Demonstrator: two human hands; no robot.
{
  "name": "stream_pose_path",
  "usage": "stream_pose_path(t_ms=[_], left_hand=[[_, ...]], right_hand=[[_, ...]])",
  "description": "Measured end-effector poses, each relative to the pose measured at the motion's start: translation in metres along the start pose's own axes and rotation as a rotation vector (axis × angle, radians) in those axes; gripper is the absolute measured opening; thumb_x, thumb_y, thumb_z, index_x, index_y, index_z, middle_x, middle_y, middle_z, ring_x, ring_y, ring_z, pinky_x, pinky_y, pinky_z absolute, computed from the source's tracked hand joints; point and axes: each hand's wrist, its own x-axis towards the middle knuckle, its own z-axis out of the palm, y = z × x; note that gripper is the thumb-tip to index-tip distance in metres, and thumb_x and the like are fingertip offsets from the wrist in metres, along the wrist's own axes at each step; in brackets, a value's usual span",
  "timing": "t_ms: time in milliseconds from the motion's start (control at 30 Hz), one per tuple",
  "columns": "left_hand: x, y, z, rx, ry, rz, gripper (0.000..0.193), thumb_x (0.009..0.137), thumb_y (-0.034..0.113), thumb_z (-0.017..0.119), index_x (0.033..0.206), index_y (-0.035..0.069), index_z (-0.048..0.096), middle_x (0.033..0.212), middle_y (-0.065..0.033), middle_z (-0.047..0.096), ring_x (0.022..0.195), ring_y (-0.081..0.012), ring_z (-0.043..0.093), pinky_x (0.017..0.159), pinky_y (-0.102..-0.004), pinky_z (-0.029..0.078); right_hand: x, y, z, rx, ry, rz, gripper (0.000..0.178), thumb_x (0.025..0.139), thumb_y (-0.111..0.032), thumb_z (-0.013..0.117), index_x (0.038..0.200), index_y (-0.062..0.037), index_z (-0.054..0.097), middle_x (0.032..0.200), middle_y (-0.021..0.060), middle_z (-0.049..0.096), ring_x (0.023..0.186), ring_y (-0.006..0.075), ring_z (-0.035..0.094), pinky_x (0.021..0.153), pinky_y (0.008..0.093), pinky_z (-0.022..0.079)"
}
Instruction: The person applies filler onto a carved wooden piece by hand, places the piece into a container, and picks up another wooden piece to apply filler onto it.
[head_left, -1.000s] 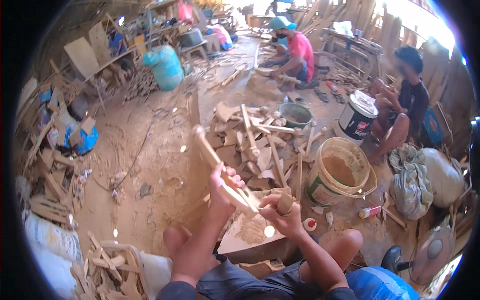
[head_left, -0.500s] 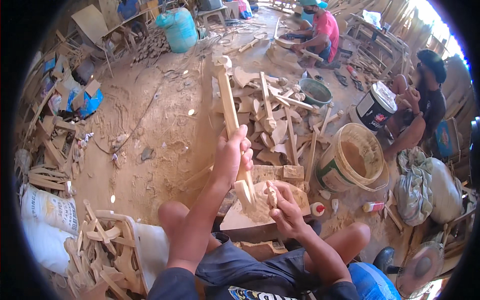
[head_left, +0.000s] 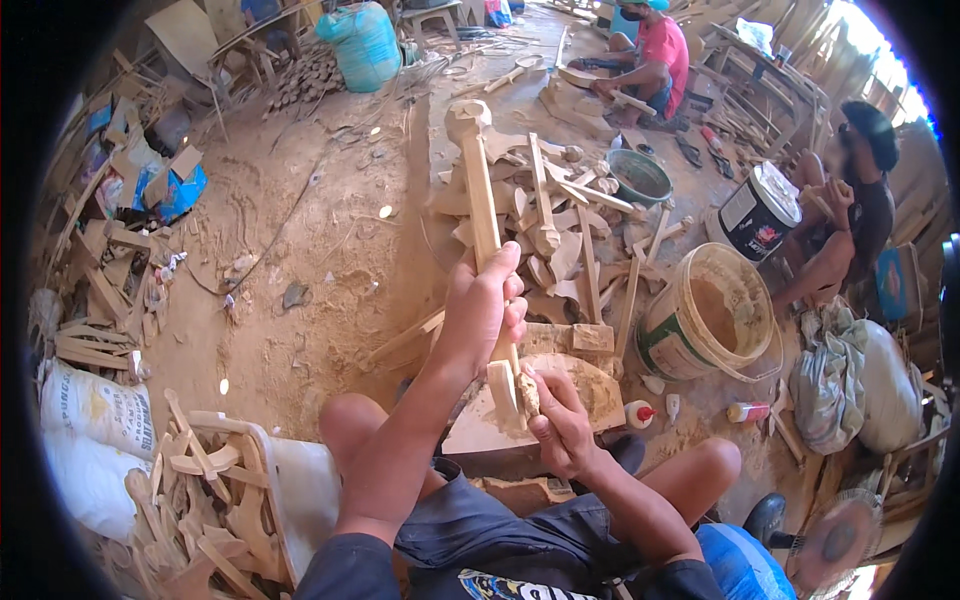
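My left hand (head_left: 482, 300) is wrapped round the middle of a long pale wooden piece (head_left: 481, 195). It has a knobbed upper end and a short block-like branch at its lower end. My right hand (head_left: 564, 420) pinches a crumpled tan pad (head_left: 529, 392), perhaps folded sandpaper; its exact kind is unclear. The pad is against the wood's lower end, beside the branch. Below both hands lies a dusty pale board (head_left: 470, 430), close to my crossed legs.
Beyond my hands lies a heap of carved wooden parts (head_left: 560, 250). To the right stand a dusty bucket (head_left: 665, 345), a red-capped bottle (head_left: 638, 416) and a fan (head_left: 840, 540). A bin of wooden parts (head_left: 270, 450) is at left. Two people sit farther off.
The wooden piece has shifted a little right, with my left hand round it. My right hand has brought the crumpled pad from beside the wood onto its lower end.
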Motion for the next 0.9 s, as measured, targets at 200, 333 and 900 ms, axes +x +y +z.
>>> stream_pose_path(t_ms=[200, 333, 900], left_hand=[[0.000, -0.003, 0.001, 0.036, -0.030, -0.034, 0.027, 0.108, 0.032, 0.067, 0.098, 0.017, 0.047, 0.070, 0.0075, 0.046, 0.047, -0.0028, 0.043, 0.038, -0.0233, 0.037], [0.002, -0.003, -0.005, 0.065, -0.050, -0.008, 0.030, 0.108, 0.034, 0.067, 0.092, 0.012, 0.053, 0.071, 0.0046, 0.050, 0.050, -0.0060, 0.049, 0.041, -0.0263, 0.040], [-0.015, 0.005, -0.004, 0.178, -0.102, 0.023, 0.031, 0.106, 0.031, 0.070, 0.091, 0.014, 0.049, 0.070, 0.0050, 0.047, 0.046, -0.0044, 0.045, 0.038, -0.0249, 0.037]], right_hand=[[-0.005, 0.000, -0.003, -0.062, 0.036, 0.025, 0.052, 0.107, -0.014, 0.059, 0.150, 0.0154, 0.054, 0.135, 0.0296, 0.059, 0.116, 0.0388, 0.063, 0.103, 0.0435, 0.051], [0.003, -0.004, -0.011, -0.218, 0.039, -0.069, 0.067, 0.082, 0.006, 0.072, 0.148, 0.0094, 0.059, 0.129, 0.0233, 0.060, 0.107, 0.0380, 0.063, 0.096, 0.0433, 0.053], [0.027, -0.024, -0.059, -0.502, -0.053, -0.216, 0.061, 0.072, -0.010, 0.078, 0.133, -0.0027, 0.076, 0.124, 0.0102, 0.072, 0.101, 0.0308, 0.068, 0.084, 0.0434, 0.056]])
